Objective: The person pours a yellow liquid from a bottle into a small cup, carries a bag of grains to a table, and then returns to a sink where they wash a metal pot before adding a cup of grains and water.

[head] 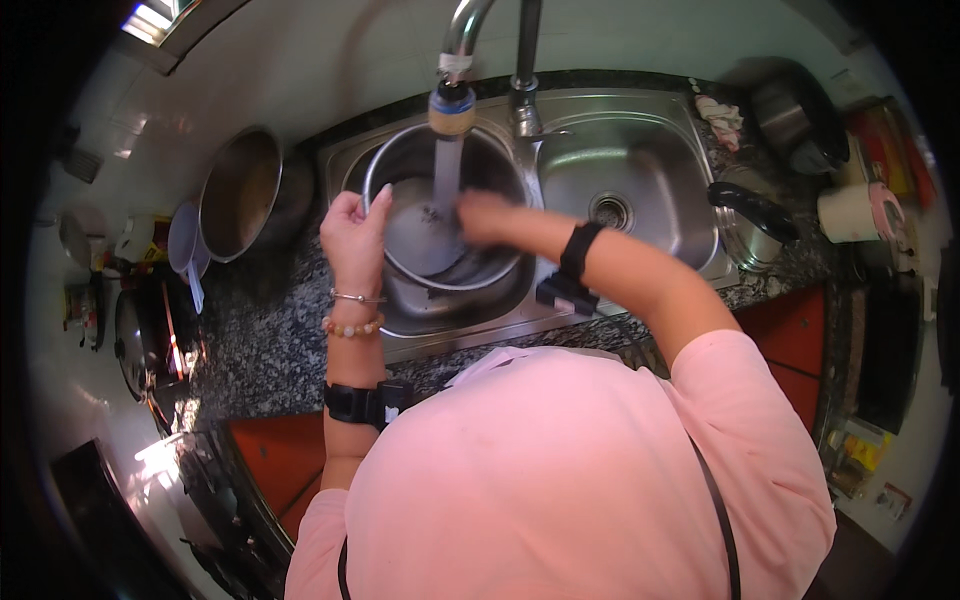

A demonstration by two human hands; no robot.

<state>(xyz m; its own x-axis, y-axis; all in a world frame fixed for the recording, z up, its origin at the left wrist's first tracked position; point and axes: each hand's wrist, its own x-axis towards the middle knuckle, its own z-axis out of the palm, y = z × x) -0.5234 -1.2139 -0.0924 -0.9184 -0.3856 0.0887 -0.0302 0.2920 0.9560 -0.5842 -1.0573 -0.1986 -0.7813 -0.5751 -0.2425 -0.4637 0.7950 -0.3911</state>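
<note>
A round stainless steel pot sits in the left basin of a double sink. Water runs from the faucet's spray head into it, and small dark bits lie on its bottom. The rim's left side is gripped by my left hand, thumb on top, with two bracelets at the wrist. Over the inside of the pot, right of the stream, is my right hand, blurred by motion; whether it holds anything cannot be told.
Left on the granite counter, a large metal pot leans on its side near a light purple ladle. Right of the sink are a crumpled cloth, a glass lidded pot with a black handle and a white-and-pink container.
</note>
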